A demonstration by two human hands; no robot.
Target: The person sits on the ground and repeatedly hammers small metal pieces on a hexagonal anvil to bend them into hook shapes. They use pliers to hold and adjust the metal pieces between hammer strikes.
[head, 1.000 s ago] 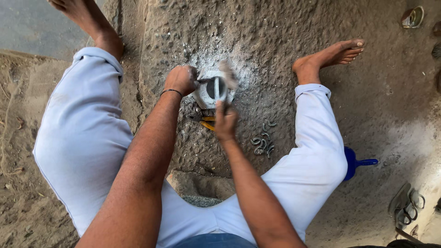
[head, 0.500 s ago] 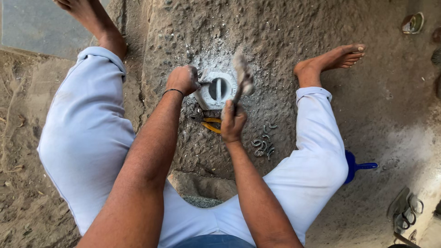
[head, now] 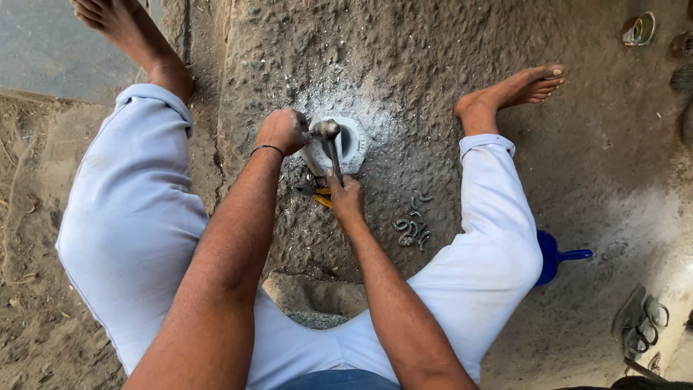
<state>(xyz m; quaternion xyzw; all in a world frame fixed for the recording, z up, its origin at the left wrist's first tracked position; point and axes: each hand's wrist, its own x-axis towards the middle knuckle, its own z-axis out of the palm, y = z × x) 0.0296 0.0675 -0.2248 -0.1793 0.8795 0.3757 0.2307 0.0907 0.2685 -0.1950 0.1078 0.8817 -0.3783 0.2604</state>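
I sit on rough ground with my legs spread, in pale trousers. A round grey metal block (head: 355, 141) with a dark slot lies between my feet. My left hand (head: 283, 131) is closed on a small piece held against the block's left edge; the piece itself is hidden by the fingers. My right hand (head: 346, 198) grips the handle of a hammer (head: 329, 141), whose head rests down on the block beside the left hand. A yellow-handled tool (head: 323, 198) lies on the ground under my right hand.
Several small curved metal pieces (head: 411, 225) lie on the ground by my right knee. A blue scoop (head: 559, 256) pokes out behind the right leg. Sandals (head: 641, 318) lie at the lower right, more footwear (head: 639, 29) at the top right. A stone chunk (head: 307, 296) sits between my thighs.
The hammer was on the block, rose up to the right half a second ago, and has come down again onto the block next to my left hand. The left hand stayed in place.
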